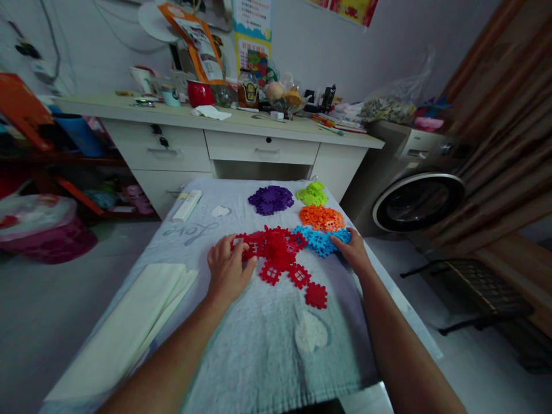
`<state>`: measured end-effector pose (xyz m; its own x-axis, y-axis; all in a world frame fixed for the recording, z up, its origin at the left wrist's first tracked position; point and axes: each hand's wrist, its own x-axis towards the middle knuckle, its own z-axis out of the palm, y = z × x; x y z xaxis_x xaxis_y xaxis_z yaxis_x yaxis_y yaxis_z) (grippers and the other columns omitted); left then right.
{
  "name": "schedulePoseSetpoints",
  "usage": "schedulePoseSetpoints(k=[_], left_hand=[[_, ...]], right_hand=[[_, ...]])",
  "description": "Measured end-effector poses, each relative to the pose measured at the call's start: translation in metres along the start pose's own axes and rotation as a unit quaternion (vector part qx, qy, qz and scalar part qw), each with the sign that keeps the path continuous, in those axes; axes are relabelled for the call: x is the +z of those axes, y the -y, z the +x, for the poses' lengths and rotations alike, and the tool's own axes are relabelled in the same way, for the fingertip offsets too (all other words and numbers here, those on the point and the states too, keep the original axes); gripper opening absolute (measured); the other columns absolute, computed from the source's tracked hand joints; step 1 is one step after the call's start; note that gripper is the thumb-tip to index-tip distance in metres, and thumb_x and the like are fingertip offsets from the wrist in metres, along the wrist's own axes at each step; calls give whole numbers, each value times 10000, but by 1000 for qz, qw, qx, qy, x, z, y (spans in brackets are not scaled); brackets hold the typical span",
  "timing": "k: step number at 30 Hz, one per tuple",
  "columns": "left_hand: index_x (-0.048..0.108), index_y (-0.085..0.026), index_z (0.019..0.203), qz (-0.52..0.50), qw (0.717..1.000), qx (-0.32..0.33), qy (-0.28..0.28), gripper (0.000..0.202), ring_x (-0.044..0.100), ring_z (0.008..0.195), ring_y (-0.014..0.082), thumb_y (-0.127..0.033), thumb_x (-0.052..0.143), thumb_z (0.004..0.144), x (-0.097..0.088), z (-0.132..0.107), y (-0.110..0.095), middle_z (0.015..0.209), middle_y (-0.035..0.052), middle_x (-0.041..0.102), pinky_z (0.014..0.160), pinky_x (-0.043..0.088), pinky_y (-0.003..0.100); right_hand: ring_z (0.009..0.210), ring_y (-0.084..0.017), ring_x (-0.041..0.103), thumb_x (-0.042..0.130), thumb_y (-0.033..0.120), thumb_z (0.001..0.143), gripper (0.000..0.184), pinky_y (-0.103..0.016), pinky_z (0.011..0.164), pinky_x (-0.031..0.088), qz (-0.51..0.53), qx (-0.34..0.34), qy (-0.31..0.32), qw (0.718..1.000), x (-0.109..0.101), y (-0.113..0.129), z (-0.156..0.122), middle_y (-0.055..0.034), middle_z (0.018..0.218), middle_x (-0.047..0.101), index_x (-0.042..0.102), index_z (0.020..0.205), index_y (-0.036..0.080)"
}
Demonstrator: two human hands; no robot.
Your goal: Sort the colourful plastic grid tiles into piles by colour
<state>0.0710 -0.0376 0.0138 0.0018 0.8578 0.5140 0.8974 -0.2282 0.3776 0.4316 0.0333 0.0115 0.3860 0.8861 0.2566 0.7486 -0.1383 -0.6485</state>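
Observation:
Interlocking plastic tiles with notched edges lie in colour piles on a cloth-covered table. My left hand [227,265] is curled at the left end of the red tiles [276,247], thumb and fingers on a red tile there. Several red tiles spread toward me from that pile. My right hand [354,252] grips the right edge of the blue tiles [319,240] between thumb and fingers. Just beyond the blue pile lie orange tiles [321,217]. Yellow-green tiles [313,194] and purple tiles [271,199] sit at the far side.
A folded cream cloth [125,322] lies along the table's left side, with a white box [187,206] farther back. Behind stands a white cluttered desk [263,150]. A washing machine [401,178] and a black stool [474,282] are at right, a pink bin [52,236] at left.

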Motion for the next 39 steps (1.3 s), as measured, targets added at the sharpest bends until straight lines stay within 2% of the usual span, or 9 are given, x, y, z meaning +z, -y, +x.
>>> schedulePoseSetpoints(k=[3, 6, 10, 14, 22, 31, 34, 37, 39], left_hand=[[589, -229, 1128, 22, 1000, -5, 2, 299, 346, 1344, 379, -332, 580, 847, 0, -1, -3, 1412, 149, 420, 1079, 238, 639], [543, -236, 1250, -17, 999, 39, 33, 411, 306, 1387, 358, -298, 571, 845, 0, -1, -7, 1473, 143, 380, 1112, 221, 614], [481, -255, 1358, -84, 982, 131, 107, 512, 315, 1399, 304, -321, 565, 858, 2, -1, -11, 1504, 105, 376, 1143, 250, 541], [487, -276, 1371, -107, 969, 170, 144, 544, 293, 1411, 316, -399, 595, 852, 3, -3, -15, 1526, 89, 353, 1147, 252, 537], [629, -212, 949, -75, 984, 134, 95, 226, 451, 1259, 305, -414, 597, 854, -3, 2, -14, 1309, 107, 532, 1078, 324, 521], [572, -213, 778, -36, 996, 46, 64, 224, 563, 990, 270, -391, 519, 902, -12, 5, -2, 870, 43, 632, 1065, 265, 584], [565, -203, 906, -61, 998, 12, 15, 151, 570, 995, 272, -348, 533, 884, -12, 5, 1, 941, 62, 633, 1048, 312, 570], [468, -167, 1247, -107, 992, 28, -55, 422, 501, 1182, 294, -332, 550, 867, -12, 5, 2, 1222, 140, 555, 1060, 352, 518], [353, -169, 1396, -131, 988, 61, -53, 579, 417, 1295, 299, -338, 544, 876, -12, 4, 1, 1372, 167, 443, 1089, 348, 493]], right_hand=[[1066, -291, 585, 700, 610, 639, 811, -440, 895, 486, 71, -24, -4, 997, 3, 16, -8, -149, 1197, 570, 524, 1301, 176], [1002, -266, 601, 699, 560, 655, 821, -433, 863, 507, 125, -44, 9, 991, 7, 31, -16, -131, 1188, 572, 473, 1344, 177], [1150, -301, 552, 724, 497, 646, 815, -478, 981, 449, 91, -107, 45, 989, 16, 46, -27, -149, 1272, 558, 470, 1345, 164], [1237, -313, 502, 707, 438, 675, 781, -503, 1040, 404, 62, -148, 55, 985, 20, 59, -37, -168, 1333, 527, 457, 1358, 154], [1204, -285, 531, 681, 329, 723, 685, -494, 1043, 416, 135, -211, 42, 967, 17, 111, -53, -134, 1312, 549, 452, 1356, 200], [1255, -258, 498, 704, 283, 779, 711, -439, 1094, 391, 180, -312, 124, 925, 48, 172, -77, -124, 1350, 519, 399, 1417, 216], [1294, -274, 463, 703, 368, 800, 667, -452, 1103, 376, 130, -354, 198, 905, 56, 176, -82, -147, 1388, 483, 451, 1392, 195], [1323, -290, 435, 664, 477, 827, 639, -461, 1107, 362, 108, -375, 239, 889, 54, 170, -77, -173, 1418, 450, 496, 1360, 168], [1296, -272, 463, 593, 498, 875, 584, -448, 1092, 379, 117, -372, 230, 892, 47, 161, -68, -173, 1385, 483, 505, 1346, 163]])
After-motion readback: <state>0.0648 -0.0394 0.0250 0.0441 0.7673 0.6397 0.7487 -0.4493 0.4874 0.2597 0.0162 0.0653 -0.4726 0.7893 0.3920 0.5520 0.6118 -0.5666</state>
